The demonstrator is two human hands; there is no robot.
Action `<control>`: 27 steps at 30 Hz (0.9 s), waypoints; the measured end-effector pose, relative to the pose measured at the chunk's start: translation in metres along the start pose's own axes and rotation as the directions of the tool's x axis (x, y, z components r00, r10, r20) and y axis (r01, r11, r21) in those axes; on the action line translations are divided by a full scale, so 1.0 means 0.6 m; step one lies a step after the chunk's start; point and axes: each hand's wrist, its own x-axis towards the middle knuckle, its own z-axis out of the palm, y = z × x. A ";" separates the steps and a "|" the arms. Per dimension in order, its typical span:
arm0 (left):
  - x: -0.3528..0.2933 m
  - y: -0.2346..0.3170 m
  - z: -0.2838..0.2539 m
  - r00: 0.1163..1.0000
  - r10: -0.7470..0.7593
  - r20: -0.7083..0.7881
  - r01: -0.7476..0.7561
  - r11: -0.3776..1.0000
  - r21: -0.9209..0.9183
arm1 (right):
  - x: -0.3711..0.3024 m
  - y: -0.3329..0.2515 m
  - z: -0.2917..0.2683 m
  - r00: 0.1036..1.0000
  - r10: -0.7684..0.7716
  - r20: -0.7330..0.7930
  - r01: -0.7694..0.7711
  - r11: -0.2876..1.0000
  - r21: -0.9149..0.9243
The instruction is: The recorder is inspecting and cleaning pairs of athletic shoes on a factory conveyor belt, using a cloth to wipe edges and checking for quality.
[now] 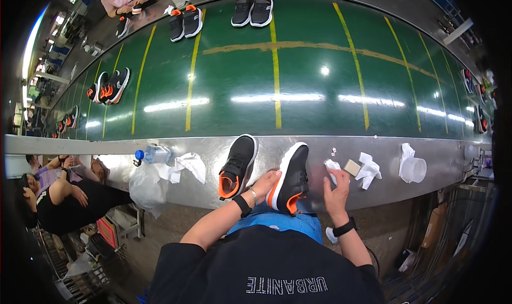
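My left hand (265, 185) grips a black sneaker (294, 172) with a white sole and orange lining, its fingers against the sole side. The toe points away from me. Left of it, a matching black sneaker (238, 163) rests on the metal ledge, apart from my hand. My right hand (337, 193) is right of the held sneaker, fingers bent round a small white cloth (332, 165) at their tips. Beside those fingers lie a beige block (352, 167) and a crumpled white cloth (368, 171).
Beyond the metal ledge (437, 153) runs a green conveyor belt (234, 75) with yellow lines, carrying several sneakers (252, 9). A blue-capped bottle (156, 155), white tissue (190, 166) and plastic bag (148, 189) sit left; a translucent cup (413, 171) stands right. Other people sit at left and far left.
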 end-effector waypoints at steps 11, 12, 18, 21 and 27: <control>-0.168 0.063 -0.025 0.594 0.801 -0.075 -0.557 0.476 0.681 | -0.067 -0.008 0.032 0.919 0.196 0.343 -0.297 0.915 0.274; -0.200 0.079 -0.049 0.648 0.746 -0.156 -0.450 0.540 0.711 | -0.075 -0.018 0.036 0.840 0.164 0.517 -0.366 0.875 0.317; -0.142 0.083 -0.207 0.956 0.294 -0.019 -0.192 0.672 0.715 | -0.064 -0.089 0.143 0.727 0.194 0.658 -0.450 0.859 0.244; -0.119 0.073 -0.193 0.956 0.203 -0.211 -0.074 0.865 0.496 | -0.067 -0.065 0.172 0.783 0.234 0.576 -0.416 0.886 0.204; -0.136 0.089 -0.140 0.996 -0.053 -0.076 0.031 0.966 -0.256 | -0.043 -0.074 0.122 0.450 0.162 0.878 -0.893 0.063 0.446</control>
